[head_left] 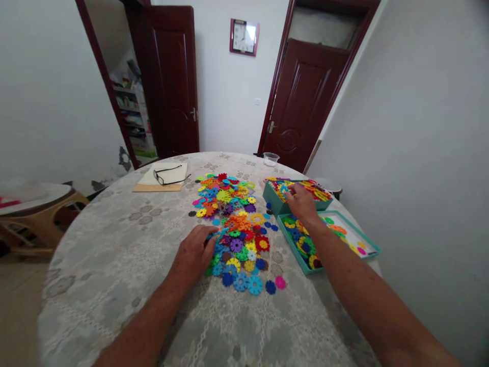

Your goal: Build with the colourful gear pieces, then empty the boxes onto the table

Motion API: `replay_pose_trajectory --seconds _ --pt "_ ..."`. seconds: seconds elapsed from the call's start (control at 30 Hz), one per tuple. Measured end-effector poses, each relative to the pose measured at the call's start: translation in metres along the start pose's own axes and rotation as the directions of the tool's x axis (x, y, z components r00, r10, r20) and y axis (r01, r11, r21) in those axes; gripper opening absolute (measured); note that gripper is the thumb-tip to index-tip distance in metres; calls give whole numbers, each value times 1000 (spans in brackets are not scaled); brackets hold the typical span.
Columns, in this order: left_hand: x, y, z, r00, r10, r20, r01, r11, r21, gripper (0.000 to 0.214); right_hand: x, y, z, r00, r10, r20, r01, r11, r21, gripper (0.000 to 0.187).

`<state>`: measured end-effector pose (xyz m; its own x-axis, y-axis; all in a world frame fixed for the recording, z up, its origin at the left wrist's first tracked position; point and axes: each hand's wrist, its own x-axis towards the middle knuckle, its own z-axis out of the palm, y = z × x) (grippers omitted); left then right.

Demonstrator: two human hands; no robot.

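Note:
A loose pile of colorful plastic snowflake disc pieces (237,244) covers the middle of the table. At its left edge is my left hand (196,250), fingers closed around a light blue disc piece (222,232). My right hand (302,200) reaches over the teal box (278,203), which is full of colorful pieces. A light blue disc piece (283,189) shows at the right fingertips, which look pinched together. Under my right forearm lies the shallow box lid (296,253), with yellow, green and blue disc pieces in its near part.
A round table (114,255) with a patterned grey cloth bears everything. Black eyeglasses (171,181) lie on a pale notebook (153,176) at the back left. A clear plastic bowl (271,159) stands near the far edge. Stray discs (270,287) lie at the pile's near side.

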<state>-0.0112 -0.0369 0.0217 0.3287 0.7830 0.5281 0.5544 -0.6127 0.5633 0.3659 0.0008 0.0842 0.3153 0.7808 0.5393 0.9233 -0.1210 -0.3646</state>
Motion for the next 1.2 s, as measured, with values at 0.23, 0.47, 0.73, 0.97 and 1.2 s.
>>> replay_pose_trajectory --seconds 0.23,0.47,0.73,0.97,1.2 --pt "0 1 -1 1000 13 -11 -13 1000 6 23 -2 6 8 992 43 117 -35 997 -75 25" --pt "0 -1 0 1000 -7 8 8 999 -47 25 -10 -9 -13 1000 -1 24 2 999 -51 34" --pt "-2 17 -2 995 -67 71 82 965 -249 28 -88 -97 -32 654 -544 526 218 801 557 24" --pt "-4 19 0 994 -84 68 100 956 -277 24 -85 -114 -29 617 -547 566 204 805 557 18" --pt "-5 -1 4 999 -18 -44 18 1000 -12 27 40 -75 -20 859 -33 511 -62 984 167 18"
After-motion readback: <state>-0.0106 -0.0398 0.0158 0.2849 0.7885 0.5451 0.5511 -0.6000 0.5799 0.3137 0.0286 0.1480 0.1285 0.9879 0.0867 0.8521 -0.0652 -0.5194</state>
